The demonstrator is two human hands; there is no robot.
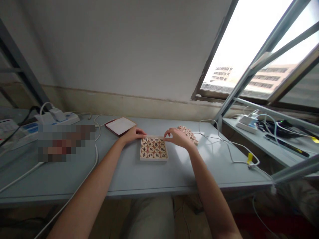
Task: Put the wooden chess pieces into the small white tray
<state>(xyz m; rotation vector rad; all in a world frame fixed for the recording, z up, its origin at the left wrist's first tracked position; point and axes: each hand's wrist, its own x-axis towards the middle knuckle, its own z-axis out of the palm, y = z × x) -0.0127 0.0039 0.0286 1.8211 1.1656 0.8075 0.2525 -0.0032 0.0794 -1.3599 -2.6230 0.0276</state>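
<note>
A shallow white box [154, 159] lies on the desk in front of me, filled with rows of round wooden Chinese chess pieces [150, 149] marked with dark characters. My left hand [133, 134] is closed at the far left corner of the box, its fingertips against the rim. At the far right corner, my right hand [176, 136] has thumb and forefinger bent together at the edge. More chess pieces [187, 131] are spread in a flat group just behind my right hand, which partly covers them. The box lid [121, 126], pale inside with a dark red edge, rests beyond my left hand.
The grey desk [139, 177] runs along a wall. White cables [96, 156] cross its left side, and another cable [230, 154] loops on the right. Power strips [67, 118] sit at the far left. A metal frame post [224, 108] rises beside the window, with a second desk [259, 139] beyond.
</note>
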